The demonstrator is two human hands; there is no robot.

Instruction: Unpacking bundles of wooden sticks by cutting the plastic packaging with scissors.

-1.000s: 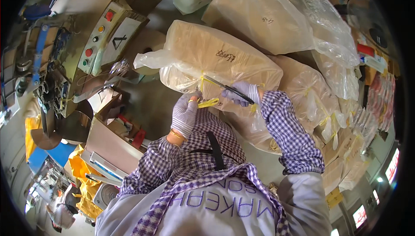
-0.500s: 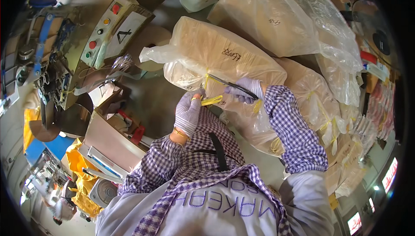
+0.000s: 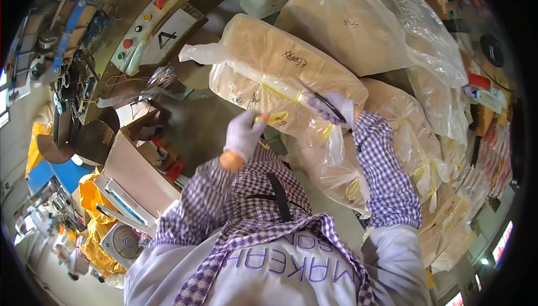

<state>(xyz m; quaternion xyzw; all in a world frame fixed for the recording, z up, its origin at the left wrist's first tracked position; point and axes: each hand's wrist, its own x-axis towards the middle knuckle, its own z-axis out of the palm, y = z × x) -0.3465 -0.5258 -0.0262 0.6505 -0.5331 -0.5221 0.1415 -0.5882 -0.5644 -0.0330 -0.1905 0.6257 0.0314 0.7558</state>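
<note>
My left hand (image 3: 244, 133), in a pale striped glove, is closed on a folded bunch of yellow ties (image 3: 277, 118). My right hand (image 3: 337, 107), gloved alike, grips dark scissors (image 3: 320, 97) whose blades point up and left over a plastic-wrapped bundle (image 3: 291, 54). This bundle is long, tan inside clear film, with handwriting on it. A thin yellow strip (image 3: 280, 91) lies across its near side, just left of the scissors. Whether the strip is still tied round the film I cannot tell.
More film-wrapped bundles (image 3: 347, 20) lie behind and to the right, some tied with yellow. A machine control panel (image 3: 137, 31) with coloured buttons stands far left. An open carton (image 3: 147, 166) is left of my left arm, near a yellow cloth (image 3: 96, 216) and a fan (image 3: 121, 242).
My left hand has drawn slightly down, away from the bundle, with the yellow ties. My right hand has moved right with the scissors, off the yellow tie, which now stretches across the film.
</note>
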